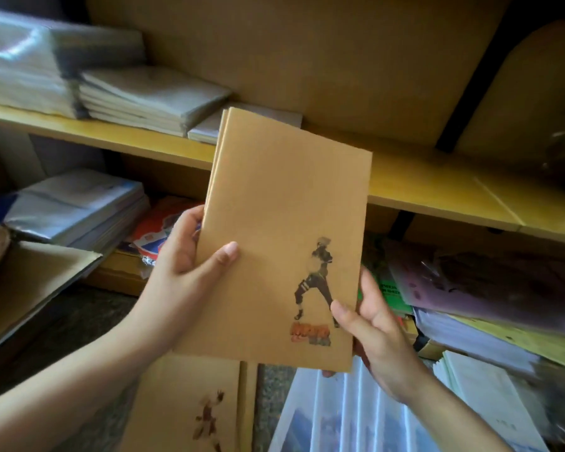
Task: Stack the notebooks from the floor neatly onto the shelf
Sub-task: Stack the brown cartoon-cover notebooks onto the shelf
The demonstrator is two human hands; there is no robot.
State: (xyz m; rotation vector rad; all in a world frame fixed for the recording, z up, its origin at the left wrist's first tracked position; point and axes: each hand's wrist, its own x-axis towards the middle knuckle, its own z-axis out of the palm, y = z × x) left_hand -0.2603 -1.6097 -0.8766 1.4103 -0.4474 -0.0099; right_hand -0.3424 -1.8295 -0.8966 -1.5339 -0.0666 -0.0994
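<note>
Two hands, left hand (190, 252) and right hand (372, 331), gripping brown notebooks (284, 230); yellow shelf (437, 187) behind

Two hands: the left hand (190, 252) and the right hand (377, 334). Held between them, a small bundle of kraft-cover notebooks (284, 230); the stepped edges at the upper left corner suggest two or three, though blur prevents an exact count. One printed figure and one logo appear on the top cover. Below, one further kraft-cover notebook (183, 406) lies flat. Two shelf boards are visible: the upper shelf (437, 187) and a lower level beneath it. On the upper shelf, three piles of plastic-wrapped packs (150, 99), one tall, one medium and one low. On the lower level at left, one stack of wrapped packs (75, 207).
</note>
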